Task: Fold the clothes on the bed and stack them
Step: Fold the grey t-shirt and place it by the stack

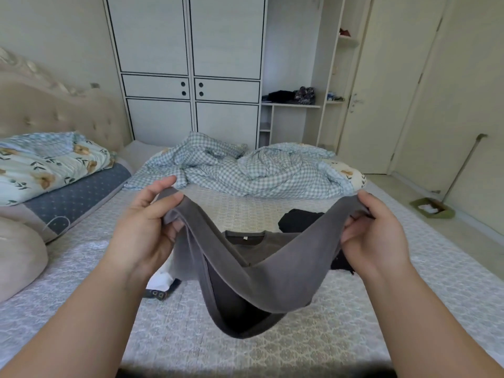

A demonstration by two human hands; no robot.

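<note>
A wide bed [272,336] with a pale patterned cover fills the view, seen from above by the person standing at its near edge. At the far end lies one crumpled blue-checked duvet [245,170], and at the left sit one floral folded quilt [46,165] on top of a blue dotted pillow [79,197]. In mid-air over the middle of the bed hangs one grey garment [245,274], sagging in a deep curve between two hands. The left hand [147,230] pinches one end of it between thumb and fingers, and the right hand [373,233] grips the other end the same way. Behind it, flat on the cover, lies one brownish-grey top [253,241] with a small neck label showing; whether it is already folded cannot be told. Just beyond that rests one black garment [297,219] in a loose heap, and another dark piece shows near the right wrist, too hidden to identify. One white item [161,282] with a dark strap lies below the left wrist. No tidy stack is visible, so the work appears to be at an early stage, with at least four pieces left.
</note>
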